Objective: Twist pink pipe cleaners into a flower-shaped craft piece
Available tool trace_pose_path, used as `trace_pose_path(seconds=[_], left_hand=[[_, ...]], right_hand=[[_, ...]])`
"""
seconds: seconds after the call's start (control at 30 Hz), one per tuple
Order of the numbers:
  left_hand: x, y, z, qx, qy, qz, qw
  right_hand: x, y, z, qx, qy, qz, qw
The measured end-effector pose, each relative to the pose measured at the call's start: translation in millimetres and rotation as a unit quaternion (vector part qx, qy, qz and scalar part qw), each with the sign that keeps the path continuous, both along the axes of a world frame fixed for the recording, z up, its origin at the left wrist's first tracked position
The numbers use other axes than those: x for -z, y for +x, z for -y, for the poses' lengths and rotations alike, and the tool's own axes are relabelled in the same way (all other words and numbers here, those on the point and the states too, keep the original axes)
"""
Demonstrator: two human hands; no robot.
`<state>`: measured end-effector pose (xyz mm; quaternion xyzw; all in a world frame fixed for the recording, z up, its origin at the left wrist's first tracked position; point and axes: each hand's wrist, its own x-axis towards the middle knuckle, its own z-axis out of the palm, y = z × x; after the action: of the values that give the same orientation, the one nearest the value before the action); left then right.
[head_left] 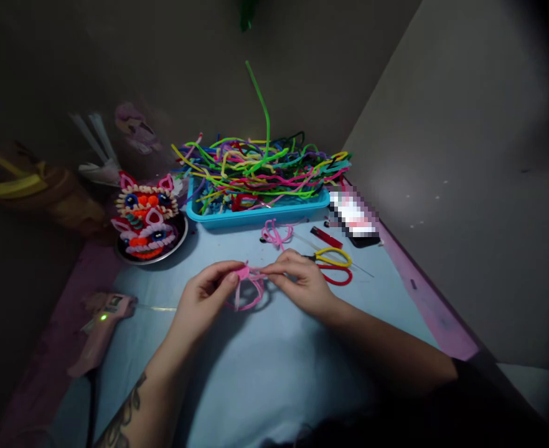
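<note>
Both hands meet over the pale blue table (265, 367), pinching a bent pink pipe cleaner (249, 291) between them. My left hand (206, 297) grips its left end with thumb and fingers closed. My right hand (297, 280) pinches the right end, fingers pressed together. The pink loop hangs down below the fingertips, just above the tabletop.
A blue tray (256, 214) heaped with coloured pipe cleaners stands at the back. Another pink piece (274, 233), scissors (333, 264), a red lighter (325, 238) and a phone (356, 218) lie right. A pipe-cleaner figure (146, 214) sits on a plate (181, 239); a pink glue gun (99, 326) lies left.
</note>
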<state>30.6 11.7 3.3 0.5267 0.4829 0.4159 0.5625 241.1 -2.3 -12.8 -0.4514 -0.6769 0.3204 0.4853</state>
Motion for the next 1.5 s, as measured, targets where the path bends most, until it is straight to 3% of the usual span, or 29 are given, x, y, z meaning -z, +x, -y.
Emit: trace_pose_path(seconds=[0.2, 0.33, 0.73, 0.9, 1.03, 1.13, 1.23, 1.4, 1.5], left_hand=[[4.6, -1.7, 0.5, 0.02, -0.008, 0.008, 1.0], [3.0, -0.9, 1.4, 0.036, -0.017, 0.027, 0.999], [-4.1, 8.0, 4.0, 0.064, -0.049, 0.063, 0.995], [-2.0, 8.5, 4.1, 0.064, -0.082, 0.094, 0.99], [-2.3, 10.6, 5.1, 0.031, -0.086, 0.089, 0.992], [-2.3, 12.1, 6.7, 0.014, -0.069, 0.067, 0.995], [0.4, 12.9, 9.0, 0.002, -0.034, 0.032, 0.999], [9.3, 14.2, 15.3, -0.03, 0.069, -0.034, 0.997], [14.4, 14.8, 19.7, -0.021, 0.137, -0.072, 0.988]], right_hand=[[4.2, 3.5, -1.1, 0.059, 0.097, 0.054, 0.992], [7.7, 1.7, -0.4, 0.046, 0.151, 0.087, 0.984], [9.2, -4.6, 1.8, 0.033, 0.099, 0.043, 0.994], [11.5, -7.1, 2.2, 0.044, 0.119, 0.062, 0.99], [8.0, -9.8, 7.0, 0.1, 0.171, 0.129, 0.972], [3.9, -11.5, 11.7, 0.138, 0.212, 0.169, 0.953], [1.9, -12.2, 13.0, 0.116, 0.217, 0.151, 0.957], [5.2, -13.9, 11.5, 0.09, 0.176, 0.126, 0.972], [8.4, -16.6, 13.2, 0.094, 0.107, 0.095, 0.985]])
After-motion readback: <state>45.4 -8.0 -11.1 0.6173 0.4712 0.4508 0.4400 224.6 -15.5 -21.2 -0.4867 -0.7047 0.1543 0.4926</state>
